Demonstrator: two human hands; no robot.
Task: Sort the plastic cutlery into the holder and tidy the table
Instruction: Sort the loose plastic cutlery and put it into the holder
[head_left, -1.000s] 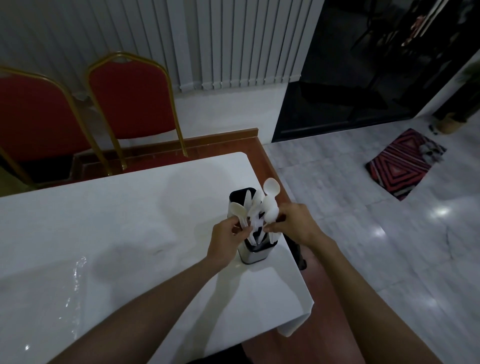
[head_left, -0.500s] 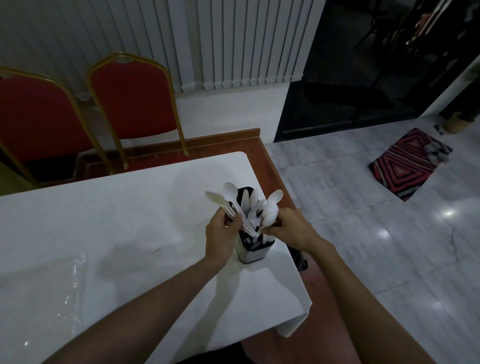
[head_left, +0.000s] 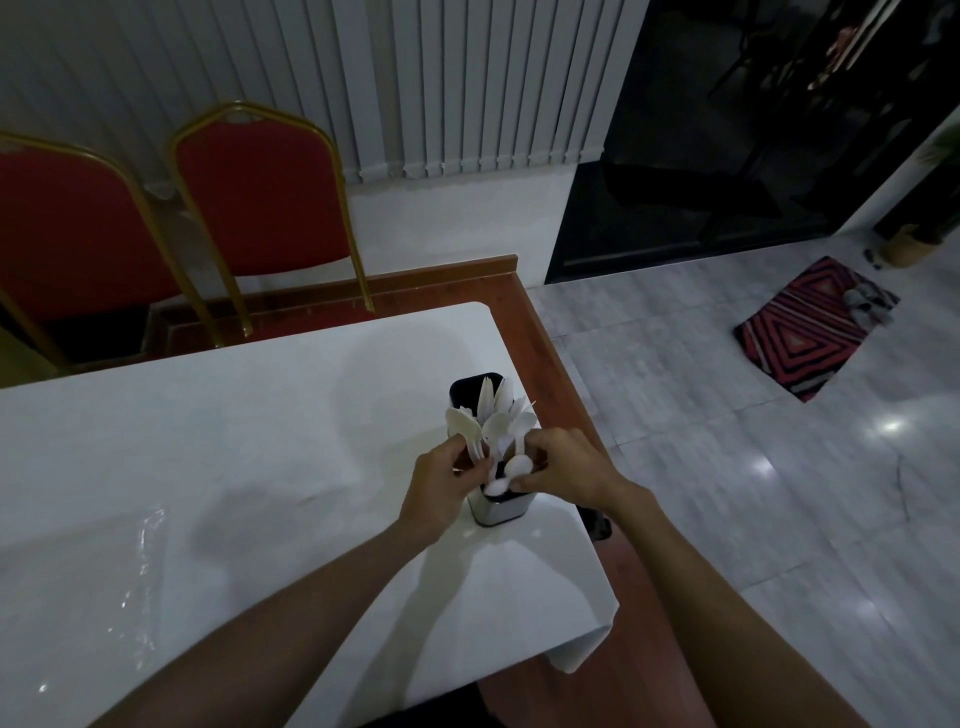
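Near the right end of a white-covered table (head_left: 208, 441), just right of the view's centre, stands the cutlery holder (head_left: 500, 509). It is a tall box with a shiny metal body and a black top. White plastic spoons (head_left: 501, 410) fan up out of it. In the dim light they blur together, so single pieces cannot be counted, and it is hard to tell whether forks or knives are among them. They also hide the holder's compartments.

The left hand (head_left: 441, 483), at eight o'clock from the holder, curls thumb and fingers round a bunch of spoons (head_left: 462, 426), their bowls standing above the knuckles. The right hand (head_left: 563, 470), at four o'clock, covers the holder's near right rim. Its fingertips pinch plastic spoons at the holder's mouth, though exactly how many is hidden.

At eight o'clock on the table, near the frame's left edge, lies a clear plastic sheet (head_left: 130, 587), visible mostly as glints. Beyond the table at eleven o'clock stand two red chairs (head_left: 260, 192) with gold frames, the left one cut off by the frame. Vertical blinds (head_left: 467, 88) hang at twelve o'clock. At two o'clock a striped red rug (head_left: 810, 327) lies on pale floor tiles before a dark doorway whose contents cannot be made out.
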